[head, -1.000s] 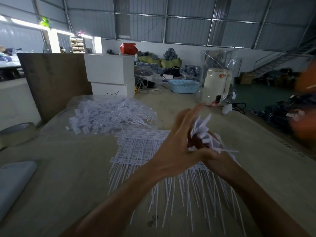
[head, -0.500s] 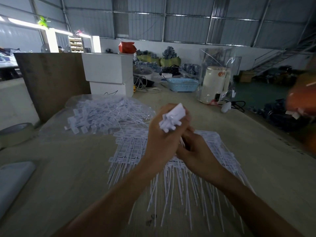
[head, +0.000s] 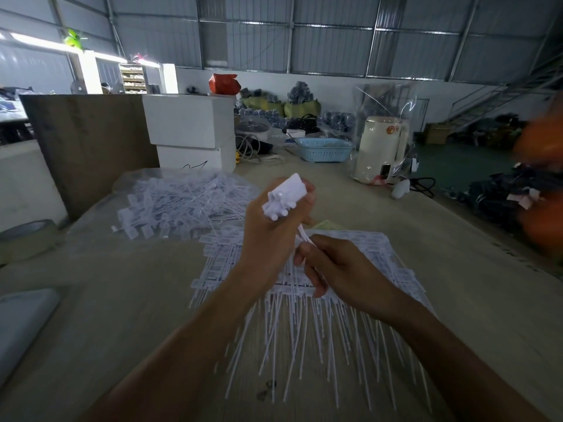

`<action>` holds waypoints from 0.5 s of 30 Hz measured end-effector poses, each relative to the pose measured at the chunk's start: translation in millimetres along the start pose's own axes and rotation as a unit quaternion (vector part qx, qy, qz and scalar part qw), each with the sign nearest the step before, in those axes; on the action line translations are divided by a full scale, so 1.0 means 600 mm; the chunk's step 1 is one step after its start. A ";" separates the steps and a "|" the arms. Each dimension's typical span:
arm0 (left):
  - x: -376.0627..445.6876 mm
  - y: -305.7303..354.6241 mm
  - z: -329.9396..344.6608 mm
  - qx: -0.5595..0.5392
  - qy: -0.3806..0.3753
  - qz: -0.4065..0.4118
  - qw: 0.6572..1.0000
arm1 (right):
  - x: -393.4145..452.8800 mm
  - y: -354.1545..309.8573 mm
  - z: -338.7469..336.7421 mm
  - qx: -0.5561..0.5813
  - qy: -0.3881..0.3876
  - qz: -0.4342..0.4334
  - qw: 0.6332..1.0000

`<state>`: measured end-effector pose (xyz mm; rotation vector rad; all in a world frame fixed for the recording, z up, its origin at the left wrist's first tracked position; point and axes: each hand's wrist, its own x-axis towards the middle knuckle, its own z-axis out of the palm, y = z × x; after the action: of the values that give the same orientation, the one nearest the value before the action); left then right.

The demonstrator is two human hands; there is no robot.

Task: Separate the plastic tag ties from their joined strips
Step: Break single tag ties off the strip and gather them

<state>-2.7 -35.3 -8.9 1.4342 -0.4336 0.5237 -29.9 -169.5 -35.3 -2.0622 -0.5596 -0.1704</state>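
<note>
My left hand (head: 269, 239) grips a bundle of white tag ties (head: 285, 197), their heads bunched above my fist. Just below it my right hand (head: 332, 266) curls round the thin tails of the same bundle. Under both hands lies a stack of joined strips (head: 304, 324) with long white tails fanned toward me. A pile of separated ties (head: 182, 205) lies on a clear plastic bag at the left back.
Two stacked white boxes (head: 192, 132) and a brown board (head: 88, 141) stand behind the pile. A blue basket (head: 324, 149) and a cream kettle (head: 380, 147) sit at the table's far end. A tape roll (head: 27, 236) and a grey object (head: 21, 324) lie at left.
The splayed tie heads have been gathered into a tight bundle in my left hand, which rose. My right hand slid down from the heads onto the tails.
</note>
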 end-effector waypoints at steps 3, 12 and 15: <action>0.006 -0.012 -0.012 -0.018 -0.010 0.031 0.999 | -0.002 0.007 0.002 -0.087 0.025 -0.034 0.995; 0.062 -0.130 -0.076 0.392 -0.262 -0.017 0.882 | 0.014 0.049 -0.070 -0.186 0.230 -0.004 0.955; 0.095 -0.171 -0.065 0.508 -0.311 -0.010 0.803 | 0.020 0.060 -0.071 -0.176 0.231 0.009 0.957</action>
<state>102.1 2.2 -63.1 2.6847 -0.7029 0.2266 1.5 -217.2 -36.3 -2.2611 -0.2294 -0.7687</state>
